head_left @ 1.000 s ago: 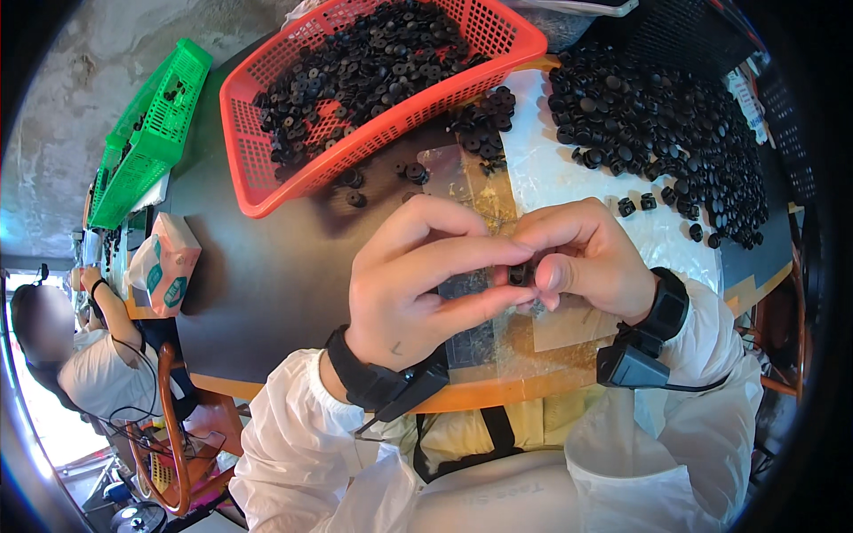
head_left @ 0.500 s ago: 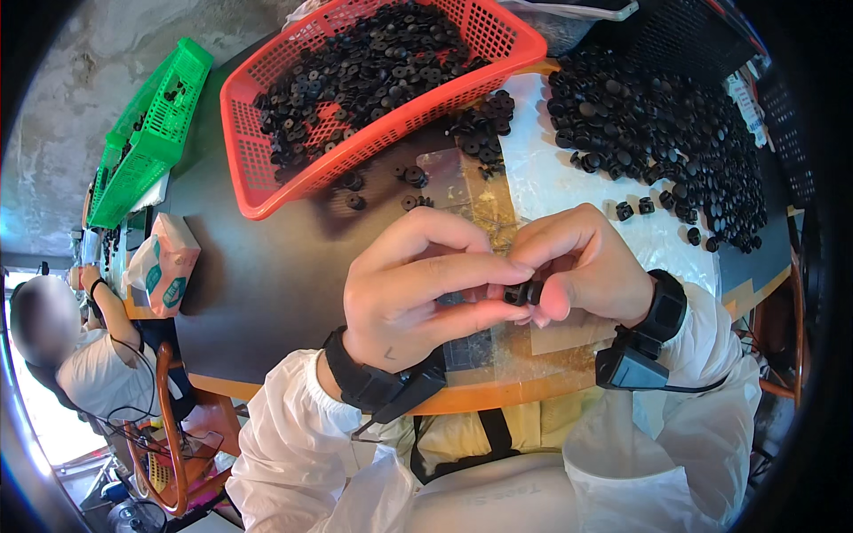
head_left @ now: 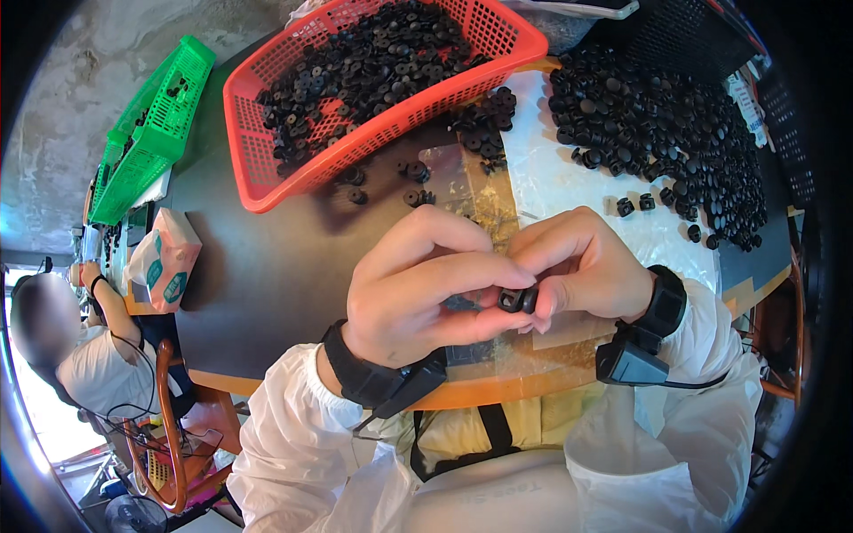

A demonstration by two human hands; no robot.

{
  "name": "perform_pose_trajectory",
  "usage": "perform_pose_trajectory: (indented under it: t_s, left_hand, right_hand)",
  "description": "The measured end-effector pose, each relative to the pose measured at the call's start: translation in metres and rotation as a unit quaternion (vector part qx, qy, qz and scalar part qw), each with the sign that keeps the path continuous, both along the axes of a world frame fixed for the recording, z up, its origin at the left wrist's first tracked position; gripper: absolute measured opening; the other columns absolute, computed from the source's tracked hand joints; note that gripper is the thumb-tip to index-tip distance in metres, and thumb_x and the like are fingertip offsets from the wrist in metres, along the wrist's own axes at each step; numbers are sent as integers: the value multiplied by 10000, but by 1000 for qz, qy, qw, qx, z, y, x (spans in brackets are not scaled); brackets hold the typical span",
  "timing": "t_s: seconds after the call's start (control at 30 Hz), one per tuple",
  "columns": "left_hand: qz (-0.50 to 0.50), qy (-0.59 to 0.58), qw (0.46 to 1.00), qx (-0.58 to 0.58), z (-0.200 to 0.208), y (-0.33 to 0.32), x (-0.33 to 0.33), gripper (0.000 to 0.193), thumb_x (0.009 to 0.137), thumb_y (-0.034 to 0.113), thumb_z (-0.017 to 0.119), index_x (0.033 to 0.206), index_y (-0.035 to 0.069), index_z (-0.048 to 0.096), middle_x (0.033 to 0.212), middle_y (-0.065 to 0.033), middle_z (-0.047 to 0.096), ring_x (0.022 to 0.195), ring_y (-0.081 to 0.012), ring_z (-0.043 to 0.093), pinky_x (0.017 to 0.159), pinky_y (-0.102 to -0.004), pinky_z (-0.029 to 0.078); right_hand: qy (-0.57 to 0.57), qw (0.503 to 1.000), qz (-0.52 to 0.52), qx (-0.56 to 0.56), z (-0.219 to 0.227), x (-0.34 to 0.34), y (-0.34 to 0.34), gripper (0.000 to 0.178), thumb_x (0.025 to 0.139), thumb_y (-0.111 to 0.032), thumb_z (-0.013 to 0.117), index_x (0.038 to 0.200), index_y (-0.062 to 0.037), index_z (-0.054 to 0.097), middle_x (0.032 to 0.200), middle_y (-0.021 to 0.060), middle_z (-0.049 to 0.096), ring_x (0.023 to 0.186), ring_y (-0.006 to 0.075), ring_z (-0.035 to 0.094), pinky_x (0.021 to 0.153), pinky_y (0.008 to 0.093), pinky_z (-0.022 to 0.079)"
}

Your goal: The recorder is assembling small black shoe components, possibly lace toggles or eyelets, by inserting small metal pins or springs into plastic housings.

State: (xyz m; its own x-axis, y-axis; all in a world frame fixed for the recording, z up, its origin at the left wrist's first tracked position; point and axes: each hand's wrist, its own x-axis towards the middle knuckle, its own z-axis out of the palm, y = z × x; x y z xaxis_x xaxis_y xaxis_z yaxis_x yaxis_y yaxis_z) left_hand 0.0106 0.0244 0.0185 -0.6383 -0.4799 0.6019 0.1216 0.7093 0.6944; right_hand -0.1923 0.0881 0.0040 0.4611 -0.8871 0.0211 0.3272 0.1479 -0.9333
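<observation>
A small black round plastic part (head_left: pixel 514 300) sits between my two hands above the table's near edge. It has an opening in its side and a rounded cap-like end toward the right. My left hand (head_left: pixel 426 284) pinches it between thumb and fingers. From the other side, the thumb and fingers of my right hand (head_left: pixel 582 262) close on its capped end. Whether it is one piece or two pressed together I cannot tell. Both wrists carry black strapped devices, and white sleeves cover my forearms.
A red basket (head_left: pixel 258 182) of black discs stands at the back, with loose discs (head_left: pixel 418 197) before it. Black capped parts (head_left: pixel 622 124) are heaped on white sheeting (head_left: pixel 551 178) at the right. Left are a tissue pack (head_left: pixel 173 262), a green basket (head_left: pixel 169 133) and a seated person (head_left: pixel 111 364).
The black part has turned slightly in my fingers, so the opening in its side shows more clearly. Both hands stay in nearly the same place.
</observation>
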Motion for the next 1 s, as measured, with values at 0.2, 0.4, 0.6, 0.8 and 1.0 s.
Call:
perform_pose_trajectory:
  t_s: [0.2, 0.4, 0.6, 0.8, 1.0]
  left_hand:
    - [13, 6, 1000, -10, -3, 2, -1, 341, 623, 134, 844, 921, 38, 708, 858, -47, 552, 685, -135, 551, 580, -243, 458]
    - [25, 1, 999, -20, -4, 3, -3, 378, 592, 251, 865, 879, 61, 709, 792, -32, 559, 664, -139, 534, 572, -243, 419]
    - [28, 7, 1000, 10, -4, 3, -2, 379, 592, 259, 860, 867, 59, 694, 782, -32, 564, 664, -141, 529, 584, -245, 408]
    - [29, 20, 999, 15, -12, 3, -5, 361, 624, 252, 841, 878, 68, 662, 806, -21, 542, 675, -136, 511, 606, -241, 397]
    - [-6, 54, 997, 49, -14, 13, -11, 381, 642, 52, 807, 945, 78, 577, 810, -31, 528, 710, -155, 525, 631, -249, 425]
  right_hand:
    - [-11, 999, -43, -13, -1, 1, 2, 188, 848, -41, 683, 1008, 58, 686, 830, 118, 665, 682, 152, 651, 604, 260, 515]
    - [21, 995, -61, -80, -7, 1, 5, 178, 849, -26, 676, 1011, 46, 690, 831, 126, 662, 675, 158, 650, 585, 258, 506]
    - [5, 995, -36, -88, -5, 1, -3, 217, 840, -14, 679, 1048, 47, 676, 863, 131, 664, 689, 157, 651, 603, 257, 508]
    - [26, 996, -57, -62, 2, 3, -2, 243, 828, 60, 642, 1069, 46, 671, 914, 138, 668, 727, 166, 661, 657, 263, 529]
    - [51, 980, -79, -173, -2, 3, 0, 251, 829, 72, 615, 1066, 26, 683, 922, 133, 668, 753, 159, 659, 666, 269, 529]
